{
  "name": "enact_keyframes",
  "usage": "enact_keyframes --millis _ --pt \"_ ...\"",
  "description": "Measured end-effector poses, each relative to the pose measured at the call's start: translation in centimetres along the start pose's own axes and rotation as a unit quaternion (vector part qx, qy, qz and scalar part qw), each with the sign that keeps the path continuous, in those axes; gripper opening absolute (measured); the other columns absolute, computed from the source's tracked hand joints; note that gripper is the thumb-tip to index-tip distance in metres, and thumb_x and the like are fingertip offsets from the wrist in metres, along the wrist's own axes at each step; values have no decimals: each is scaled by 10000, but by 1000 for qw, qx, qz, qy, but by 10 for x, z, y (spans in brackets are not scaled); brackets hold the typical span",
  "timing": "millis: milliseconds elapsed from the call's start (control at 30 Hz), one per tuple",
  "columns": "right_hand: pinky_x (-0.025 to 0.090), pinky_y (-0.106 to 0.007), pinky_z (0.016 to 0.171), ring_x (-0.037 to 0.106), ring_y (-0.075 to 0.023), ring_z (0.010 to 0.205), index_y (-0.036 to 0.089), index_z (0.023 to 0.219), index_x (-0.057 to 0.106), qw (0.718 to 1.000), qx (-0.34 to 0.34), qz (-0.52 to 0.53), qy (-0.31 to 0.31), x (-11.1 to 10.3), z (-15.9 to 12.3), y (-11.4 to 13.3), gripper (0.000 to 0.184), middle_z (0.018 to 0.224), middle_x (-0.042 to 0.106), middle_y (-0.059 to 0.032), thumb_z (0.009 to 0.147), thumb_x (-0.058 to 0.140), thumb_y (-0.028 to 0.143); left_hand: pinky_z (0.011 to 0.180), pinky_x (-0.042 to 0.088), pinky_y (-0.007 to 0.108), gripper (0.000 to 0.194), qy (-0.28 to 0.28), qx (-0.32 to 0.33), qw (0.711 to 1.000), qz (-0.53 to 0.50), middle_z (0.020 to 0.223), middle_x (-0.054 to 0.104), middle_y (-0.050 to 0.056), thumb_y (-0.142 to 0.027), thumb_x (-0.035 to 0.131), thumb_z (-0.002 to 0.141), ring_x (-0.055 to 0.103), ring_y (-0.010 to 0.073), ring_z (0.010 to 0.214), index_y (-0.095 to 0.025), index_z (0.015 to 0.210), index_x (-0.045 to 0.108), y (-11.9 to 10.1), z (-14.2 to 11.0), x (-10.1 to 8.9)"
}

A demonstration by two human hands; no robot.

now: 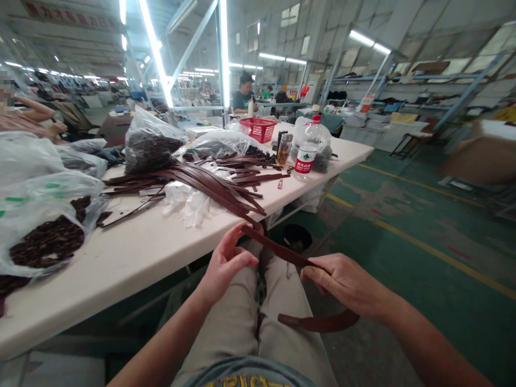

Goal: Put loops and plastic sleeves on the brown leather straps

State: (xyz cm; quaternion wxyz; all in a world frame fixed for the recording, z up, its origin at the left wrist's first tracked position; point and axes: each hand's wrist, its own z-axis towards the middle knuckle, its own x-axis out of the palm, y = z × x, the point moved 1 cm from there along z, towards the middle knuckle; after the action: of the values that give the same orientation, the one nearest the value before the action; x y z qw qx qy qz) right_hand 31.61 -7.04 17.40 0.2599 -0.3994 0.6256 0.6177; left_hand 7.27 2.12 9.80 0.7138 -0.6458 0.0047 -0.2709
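A dark brown leather strap (pixel 278 250) stretches between both hands above my lap. My left hand (pixel 223 263) pinches its upper end near the table edge. My right hand (pixel 342 282) closes round the strap's middle, and the free end (pixel 318 322) curls back under that hand. A fanned pile of matching brown straps (pixel 209 183) lies on the white table (pixel 133 252), just beyond my left hand.
Clear bags of small dark parts (pixel 44 242) (pixel 149 142), crumpled plastic (pixel 187 201), a water bottle (pixel 307 148), a small flask (pixel 284 149) and a red basket (pixel 258 129) sit on the table. People work at the far left and behind. Green floor lies to the right.
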Motion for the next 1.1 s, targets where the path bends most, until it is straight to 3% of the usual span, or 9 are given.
enact_keyframes --millis 133,200,300,433,533,667,833,933,1100 --pt "359 -281 561 643 -186 625 257 745 681 990 -4 -128 -61 -4 6 4 410 695 712 -32 935 451 539 571 483 213 332 -55 17 998 22 904 721 47 -370 749 779 642 114 634 -189 1037 645 12 -7 5" --pt "366 -289 551 671 -206 625 260 736 672 982 4 -170 -79 3 10 5 388 691 724 -41 938 458 514 552 471 221 382 -38 -23 999 -2 808 712 39 -425 718 804 636 119 593 -180 1085 634 20 -11 5" --pt "374 -300 528 700 -238 624 251 756 667 971 20 -222 -83 29 23 12 341 699 738 -58 939 486 474 654 521 272 636 -9 -69 997 -40 949 741 102 -480 737 774 697 195 785 -190 1304 537 29 -17 8" --pt "414 -294 541 731 -252 692 220 889 682 963 33 -261 -54 85 47 36 198 794 759 -78 943 526 329 887 520 355 670 -76 -87 989 -90 1122 715 152 -471 708 812 669 249 1028 -167 1369 494 37 -18 2" --pt "461 -305 589 738 -273 765 191 969 685 965 39 -260 -4 122 64 53 156 868 760 -95 921 558 267 921 507 348 639 -145 -128 971 -139 1060 733 147 -406 703 836 685 224 973 -135 1376 493 43 -19 -14" --pt "512 -339 700 727 -306 868 176 991 695 979 2 -186 83 147 80 57 331 941 761 -106 857 629 471 833 539 307 651 -209 -155 946 -195 998 746 126 -351 775 771 703 185 819 -131 1336 539 49 -25 -45" --pt "506 -287 745 708 -228 862 220 930 709 992 -42 -96 65 137 88 31 300 936 747 -46 886 564 478 716 553 255 803 -267 -174 932 -173 952 754 120 -374 859 665 687 160 709 -138 1346 505 61 -36 -92" --pt "494 -296 900 667 -208 1027 227 1106 681 999 -35 -38 10 114 101 9 299 1137 707 -55 910 550 411 606 521 216 823 -283 -185 928 -155 852 749 85 -388 883 622 651 140 627 -151 1319 516 76 -39 -112" --pt "319 -407 1159 401 -253 1393 163 1422 466 992 -33 -58 -105 80 163 -18 590 1534 414 -131 929 503 484 499 439 196 673 -275 -190 932 -141 700 697 37 -415 885 600 565 112 517 -162 1166 622 96 -38 -103"
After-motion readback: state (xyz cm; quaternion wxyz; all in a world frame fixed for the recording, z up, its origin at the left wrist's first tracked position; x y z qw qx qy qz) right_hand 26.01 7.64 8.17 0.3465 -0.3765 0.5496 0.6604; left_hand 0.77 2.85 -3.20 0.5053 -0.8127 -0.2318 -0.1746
